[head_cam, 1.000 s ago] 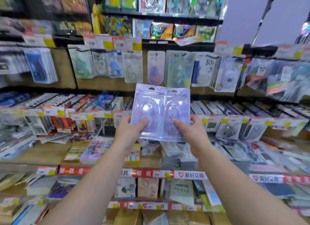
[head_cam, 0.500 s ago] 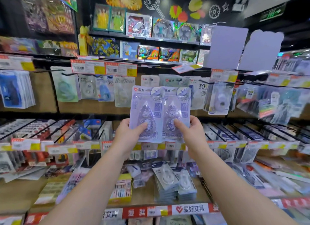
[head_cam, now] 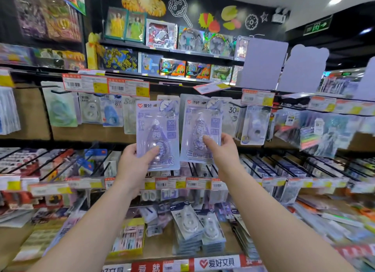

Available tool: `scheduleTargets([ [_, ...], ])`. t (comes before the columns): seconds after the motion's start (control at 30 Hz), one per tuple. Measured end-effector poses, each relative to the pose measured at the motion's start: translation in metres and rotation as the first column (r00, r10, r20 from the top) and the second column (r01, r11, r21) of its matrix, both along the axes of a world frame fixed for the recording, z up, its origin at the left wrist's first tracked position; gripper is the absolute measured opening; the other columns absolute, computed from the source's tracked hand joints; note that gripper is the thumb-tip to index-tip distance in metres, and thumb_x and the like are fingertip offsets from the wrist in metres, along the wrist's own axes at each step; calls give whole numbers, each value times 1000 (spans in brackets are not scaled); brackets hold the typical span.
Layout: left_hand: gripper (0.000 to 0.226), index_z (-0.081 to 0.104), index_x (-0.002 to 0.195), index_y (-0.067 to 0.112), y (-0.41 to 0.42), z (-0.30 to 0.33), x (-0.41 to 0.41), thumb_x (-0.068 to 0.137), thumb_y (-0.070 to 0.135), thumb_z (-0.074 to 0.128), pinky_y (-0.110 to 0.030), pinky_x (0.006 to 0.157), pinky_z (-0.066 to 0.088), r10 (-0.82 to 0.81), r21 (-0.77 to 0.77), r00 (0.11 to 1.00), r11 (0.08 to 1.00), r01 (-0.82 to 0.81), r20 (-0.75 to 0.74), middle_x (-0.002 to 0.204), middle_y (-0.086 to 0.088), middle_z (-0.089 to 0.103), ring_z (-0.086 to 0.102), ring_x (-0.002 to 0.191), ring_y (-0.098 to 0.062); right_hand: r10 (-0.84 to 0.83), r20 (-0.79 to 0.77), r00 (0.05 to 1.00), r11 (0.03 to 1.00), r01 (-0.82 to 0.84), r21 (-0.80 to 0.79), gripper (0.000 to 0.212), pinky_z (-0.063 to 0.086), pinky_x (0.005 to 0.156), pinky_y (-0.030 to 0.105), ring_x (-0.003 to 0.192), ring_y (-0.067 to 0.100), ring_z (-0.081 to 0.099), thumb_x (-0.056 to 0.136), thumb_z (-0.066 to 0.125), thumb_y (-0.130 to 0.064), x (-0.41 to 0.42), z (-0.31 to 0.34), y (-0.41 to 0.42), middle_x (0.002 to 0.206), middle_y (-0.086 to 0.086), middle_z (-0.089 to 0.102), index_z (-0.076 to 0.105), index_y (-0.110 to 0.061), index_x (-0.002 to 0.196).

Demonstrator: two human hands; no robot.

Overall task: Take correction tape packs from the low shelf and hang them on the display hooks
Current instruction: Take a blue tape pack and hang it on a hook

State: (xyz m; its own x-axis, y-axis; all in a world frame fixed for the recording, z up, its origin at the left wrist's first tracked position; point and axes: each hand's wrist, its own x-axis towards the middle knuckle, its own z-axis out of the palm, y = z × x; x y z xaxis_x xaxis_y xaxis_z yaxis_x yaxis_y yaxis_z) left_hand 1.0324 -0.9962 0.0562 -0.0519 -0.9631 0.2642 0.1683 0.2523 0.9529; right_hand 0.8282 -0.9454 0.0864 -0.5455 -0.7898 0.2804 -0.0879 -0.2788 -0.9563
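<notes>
Holds one purple correction tape pack in each hand, up in front of the hanging row. Pinches the left pack [head_cam: 158, 129] low down with the left hand [head_cam: 132, 162], thumb across the clear bubble and fingers behind the card. Pinches the right pack [head_cam: 199, 127] the same way with the right hand [head_cam: 223, 150], thumb on the front near the lower half. Both grips narrow, closed on card and nothing else.

Compared with half a second ago: no longer carries the two packs overlapped as one pair. Has pulled them apart into a clear gap and lifted them higher, tops now level with the tops of the packs already hanging. Has also carried the right pack farther in, over the row of the same purple design behind it.

Reads as the end of the carry and the start of the hanging, right pack likely first. Cannot tell whether its top hole has met a peg yet; the hole and the peg tip hide among overlapping cards. Shows one bare black hook [head_cam: 237, 104] just to the right of that pack.

Leaves more stock below on the low shelf [head_cam: 158, 249], including a stack of white packs [head_cam: 190, 227], so likely more trips to come.
</notes>
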Motion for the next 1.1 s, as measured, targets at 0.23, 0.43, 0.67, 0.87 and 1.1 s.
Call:
scheduleTargets([
  [0.23,26,66,112,12,8,0,-15,90,24,72,-20,66,48,52,8,999,999,-52,-15,102,0,73,69,88,-11,50,29,998,999,-49,-4,37,53,77,28,99,16,67,90,70,-27,-18,-4,-10,114,0,68,54,-18,122],
  [0.43,27,65,111,14,9,-5,-34,88,25,74,-28,73,51,84,44,996,996,-83,-37,105,-2,74,70,94,-18,91,5,996,996,-91,17,36,51,72,24,97,13,66,91,70,-27,-33,0,-18,113,-1,68,54,-19,122],
  [0.67,25,65,110,16,8,-6,-40,88,25,74,-29,72,51,119,63,993,991,-118,-25,103,-1,74,71,93,-18,114,-74,991,993,-112,39,29,49,76,26,93,6,62,92,69,-30,-38,-3,-30,109,-6,66,53,-23,115],
  [0.87,21,66,106,18,0,-10,-36,88,26,74,-35,81,53,128,68,992,989,-128,1,104,-2,74,70,96,-21,159,-23,987,987,-159,16,29,47,69,19,96,6,62,93,68,-27,-37,-9,-41,109,-8,65,51,-25,116],
  [1.1,33,64,117,14,-14,-16,-31,88,25,75,-27,76,53,129,54,991,990,-130,25,107,0,74,71,96,-16,155,42,987,985,-158,71,32,46,77,26,90,2,58,92,66,-37,-42,-18,-53,105,-12,63,52,-23,118],
])
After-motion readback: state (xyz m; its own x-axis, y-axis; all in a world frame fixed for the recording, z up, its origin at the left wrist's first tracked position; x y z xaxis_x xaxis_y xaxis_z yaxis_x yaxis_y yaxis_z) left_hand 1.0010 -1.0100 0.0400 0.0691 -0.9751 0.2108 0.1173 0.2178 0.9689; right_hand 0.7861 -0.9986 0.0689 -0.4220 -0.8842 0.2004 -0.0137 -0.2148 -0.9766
